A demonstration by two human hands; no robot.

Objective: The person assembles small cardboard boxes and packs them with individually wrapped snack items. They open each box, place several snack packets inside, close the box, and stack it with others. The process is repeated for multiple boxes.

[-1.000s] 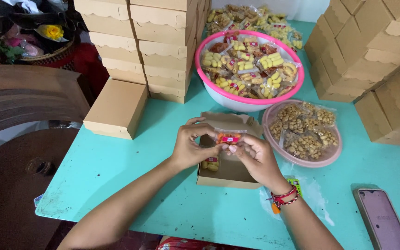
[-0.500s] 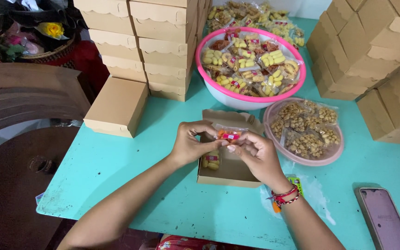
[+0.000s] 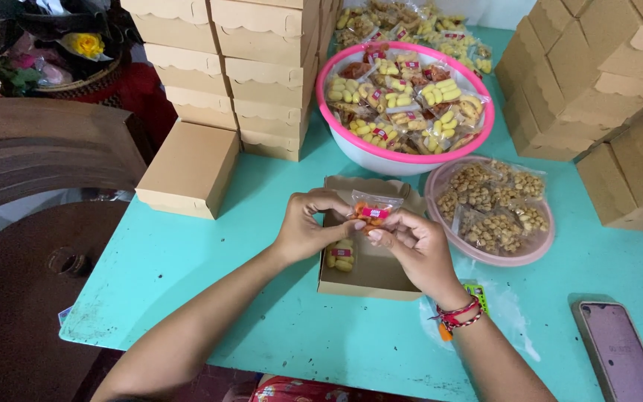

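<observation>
Nearest the camera, a phone [image 3: 623, 359] lay face up on the turquoise table [image 3: 210, 298], off to the right. Above it, the left hand [image 3: 308, 227] and the right hand [image 3: 414, 246] met over an open cardboard box [image 3: 370, 275], their fingers pinched shut on a small clear snack packet [image 3: 372, 211] with orange pieces and a red label, held just above the box. A packet of yellow snacks [image 3: 341, 256] lay inside the box. Beyond, a shallow pink tray [image 3: 485, 257] held brown snack bags, and a pink-rimmed bowl [image 3: 381, 160] held more packets. Closed boxes [image 3: 187, 167] stood stacked behind.
</observation>
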